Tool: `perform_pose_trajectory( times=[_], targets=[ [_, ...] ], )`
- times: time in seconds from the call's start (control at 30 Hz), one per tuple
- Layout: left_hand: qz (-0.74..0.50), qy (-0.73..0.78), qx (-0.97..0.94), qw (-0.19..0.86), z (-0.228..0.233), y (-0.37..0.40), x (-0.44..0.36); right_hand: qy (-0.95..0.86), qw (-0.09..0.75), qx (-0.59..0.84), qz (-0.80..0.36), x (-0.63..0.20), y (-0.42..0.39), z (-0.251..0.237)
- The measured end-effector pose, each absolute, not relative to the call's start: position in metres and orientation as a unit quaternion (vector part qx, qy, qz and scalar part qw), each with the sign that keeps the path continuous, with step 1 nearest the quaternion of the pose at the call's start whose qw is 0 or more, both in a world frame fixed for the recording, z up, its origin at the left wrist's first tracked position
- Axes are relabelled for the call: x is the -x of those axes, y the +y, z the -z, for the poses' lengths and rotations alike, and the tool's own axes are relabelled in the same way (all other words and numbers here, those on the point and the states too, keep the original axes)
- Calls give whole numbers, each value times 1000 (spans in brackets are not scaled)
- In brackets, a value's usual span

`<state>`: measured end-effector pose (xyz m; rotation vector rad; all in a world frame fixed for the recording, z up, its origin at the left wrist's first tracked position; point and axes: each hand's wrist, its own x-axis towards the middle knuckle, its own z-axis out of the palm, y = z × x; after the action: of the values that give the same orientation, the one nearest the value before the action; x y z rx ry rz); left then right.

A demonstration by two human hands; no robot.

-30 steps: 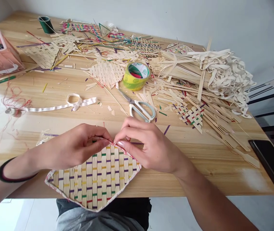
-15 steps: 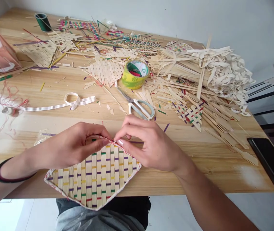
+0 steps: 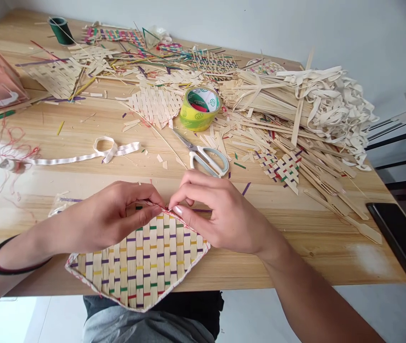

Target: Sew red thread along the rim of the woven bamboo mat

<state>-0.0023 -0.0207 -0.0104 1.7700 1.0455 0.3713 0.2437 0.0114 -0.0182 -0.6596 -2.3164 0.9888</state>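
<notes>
Wooden desk [image 3: 295, 247], littered with strips | woven mat [image 3: 142, 267] at 6 o'clock edge, light, flexible, springy | left hand [image 3: 106, 219], right hand [image 3: 220, 214] fingers pinching its top corner | scissors [image 3: 206, 159] at 12.

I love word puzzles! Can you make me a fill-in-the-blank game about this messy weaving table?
1. Both hands, the left hand and the right hand, pinch the far corner of a flat woven ____ with coloured strips.
2. The white-handled scissors lie just in front of a yellow-green roll of ____.
3. The person wears a dark band on the ____ wrist.
4. The small dark green spool stands at the table's far ____ corner.

Missing words: mat; tape; left; left
</notes>
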Motion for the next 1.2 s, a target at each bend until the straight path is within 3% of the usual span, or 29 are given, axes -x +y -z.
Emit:
perform_pose_trajectory(
  times=[0.67,0.97,1.2],
  targets=[
    [-180,398,-733,521,7,-21,0,-765,212,252,-553,-243,20,20],
    [-197,384,-770,471,12,-23,1,-783,210,249,-530,-244,18,19],
    [-199,394,-782,440,12,-23,0,-835,236,254,-426,-242,12,17]
  ],
)
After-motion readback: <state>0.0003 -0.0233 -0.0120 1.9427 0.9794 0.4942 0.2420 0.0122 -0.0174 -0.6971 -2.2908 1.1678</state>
